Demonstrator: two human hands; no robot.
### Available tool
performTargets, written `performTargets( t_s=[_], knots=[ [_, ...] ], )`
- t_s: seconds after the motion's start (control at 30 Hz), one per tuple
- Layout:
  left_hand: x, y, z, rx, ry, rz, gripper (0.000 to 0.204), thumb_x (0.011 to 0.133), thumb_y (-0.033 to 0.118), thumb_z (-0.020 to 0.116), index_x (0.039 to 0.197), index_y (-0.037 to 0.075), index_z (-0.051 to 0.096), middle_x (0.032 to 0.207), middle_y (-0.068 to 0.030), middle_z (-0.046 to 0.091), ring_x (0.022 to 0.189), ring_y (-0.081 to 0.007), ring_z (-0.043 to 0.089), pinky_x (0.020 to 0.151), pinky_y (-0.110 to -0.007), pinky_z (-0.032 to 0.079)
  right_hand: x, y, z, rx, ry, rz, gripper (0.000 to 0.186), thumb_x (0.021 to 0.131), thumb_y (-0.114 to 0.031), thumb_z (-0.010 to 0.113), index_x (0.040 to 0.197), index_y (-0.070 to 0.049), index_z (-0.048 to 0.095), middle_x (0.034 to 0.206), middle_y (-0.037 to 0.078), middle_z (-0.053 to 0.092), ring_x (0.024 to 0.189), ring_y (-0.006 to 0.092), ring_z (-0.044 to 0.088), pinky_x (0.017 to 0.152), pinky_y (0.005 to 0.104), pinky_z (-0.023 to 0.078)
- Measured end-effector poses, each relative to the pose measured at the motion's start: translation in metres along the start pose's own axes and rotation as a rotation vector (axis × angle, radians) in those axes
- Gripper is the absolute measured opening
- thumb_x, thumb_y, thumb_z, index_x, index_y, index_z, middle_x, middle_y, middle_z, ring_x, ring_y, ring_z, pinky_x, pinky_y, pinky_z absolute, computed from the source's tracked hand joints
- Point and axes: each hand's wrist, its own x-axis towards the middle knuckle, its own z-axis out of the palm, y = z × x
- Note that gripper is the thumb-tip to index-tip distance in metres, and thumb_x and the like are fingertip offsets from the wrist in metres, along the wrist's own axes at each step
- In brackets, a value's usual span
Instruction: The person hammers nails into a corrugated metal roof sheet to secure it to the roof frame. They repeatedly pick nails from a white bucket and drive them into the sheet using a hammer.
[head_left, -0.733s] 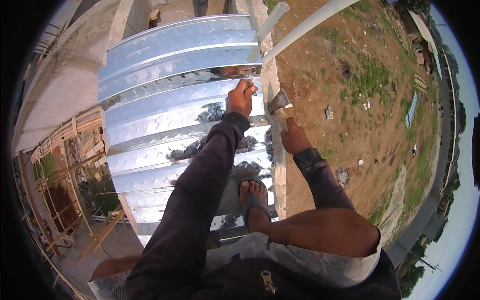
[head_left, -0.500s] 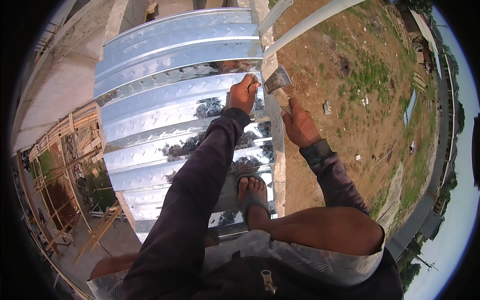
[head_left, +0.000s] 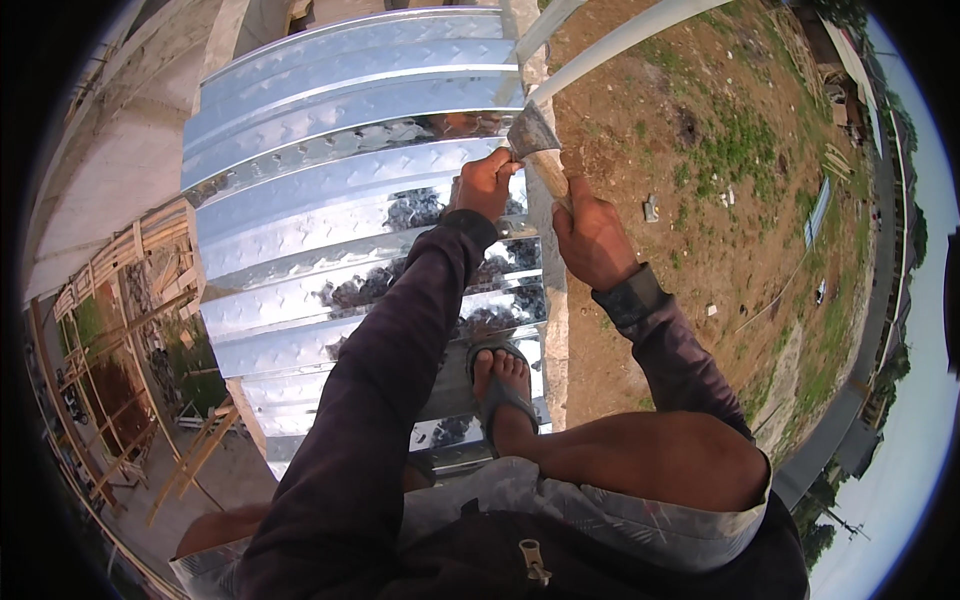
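My right hand point(head_left: 597, 240) is wrapped round the wooden handle of a hatchet point(head_left: 534, 133). Its dark wedge-shaped metal head is over the right edge of a shiny ribbed metal sheet point(head_left: 310, 192), right beside the fingertips of my left hand point(head_left: 484, 187). That hand rests on the sheet close to its edge, thumb and fingers pinched together. Whatever they pinch is too small or too covered to make out. My foot in a grey sandal point(head_left: 505, 385) stands on the same sheet, nearer to me.
A narrow concrete ledge point(head_left: 556, 350) runs along the sheet's right side, high above a dirt and grass yard point(head_left: 690, 210). Two pale poles point(head_left: 625, 48) slant across at the top. Down on the left are a bamboo and timber frame point(head_left: 130, 370) and a concrete floor.
The hatchet head has swung left and up, from beyond the edge to beside my left fingertips. My right hand has shifted slightly up; my left hand stays nearly in place.
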Motion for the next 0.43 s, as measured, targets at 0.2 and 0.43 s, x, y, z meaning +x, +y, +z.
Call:
performTargets(
  t_s=[0.2,0.43],
  knots=[
    [-0.003,-0.008,0.011,-0.086,0.125,0.16,0.022,0.092,0.002,0.054,0.109,0.002,0.068,0.084,-0.0186,0.071,0.074,-0.0238,0.069,0.07,-0.035,0.052,-0.002,-0.006,0.003,-0.058,0.049,-0.043,0.016,0.09,-0.009,0.055,0.098,0.001,0.047,0.076,0.028,0.061,0.074,0.0474,0.062,0.065,0.0549,0.048],
    [0.0,-0.024,0.019,-0.13,0.071,0.083,0.031,0.091,0.01,0.059,0.12,0.017,0.065,0.094,-0.0202,0.069,0.092,-0.0383,0.067,0.075,-0.042,0.053,0.004,0.006,0.006,-0.13,-0.039,-0.073,0.013,0.091,-0.01,0.054,0.096,-0.002,0.046,0.076,0.027,0.062,0.071,0.047,0.063,0.063,0.0549,0.049]
  ],
)
